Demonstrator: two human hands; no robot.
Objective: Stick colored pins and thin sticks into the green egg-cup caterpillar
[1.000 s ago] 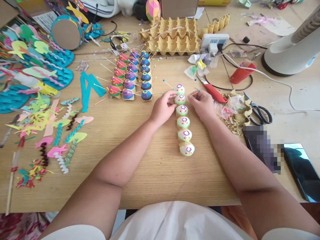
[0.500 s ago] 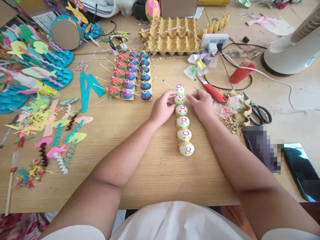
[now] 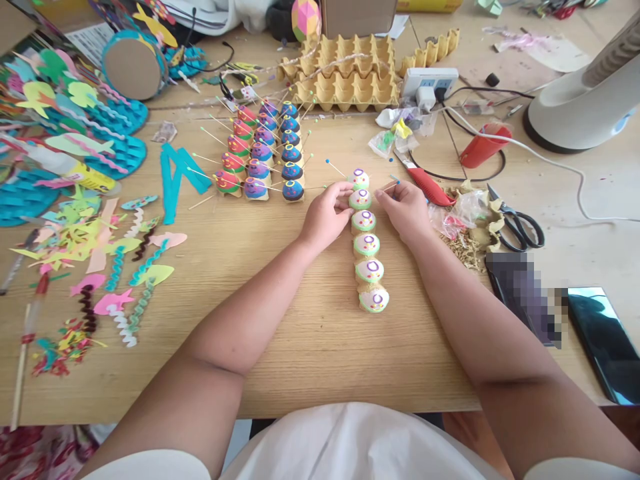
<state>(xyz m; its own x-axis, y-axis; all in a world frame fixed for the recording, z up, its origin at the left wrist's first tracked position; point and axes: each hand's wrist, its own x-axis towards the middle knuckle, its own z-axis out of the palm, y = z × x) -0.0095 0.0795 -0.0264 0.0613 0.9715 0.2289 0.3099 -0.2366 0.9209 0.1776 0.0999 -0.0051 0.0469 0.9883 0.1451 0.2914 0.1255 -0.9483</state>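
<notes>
A strip of egg carton [image 3: 367,245] runs lengthwise before me, its several domes painted white with green rims, purple rings and small coloured dots. My left hand [image 3: 330,212] grips the strip from the left at the second dome from the far end, thumb and fingers curled against its side. Just right of that dome, my right hand [image 3: 406,205] pinches a thin stick with a blue tip [image 3: 395,182]; the fingertips partly hide it. Another blue-tipped stick [image 3: 336,168] pokes out leftward from the farthest dome.
Red, purple and blue carton strips [image 3: 256,169] with sticks stand behind on the left. Paper fish and scraps [image 3: 115,267] lie at far left. On the right are a red-handled knife [image 3: 430,185], scissors [image 3: 520,223], a power strip [image 3: 427,81] and a phone [image 3: 603,340]. Egg trays [image 3: 345,90] sit behind.
</notes>
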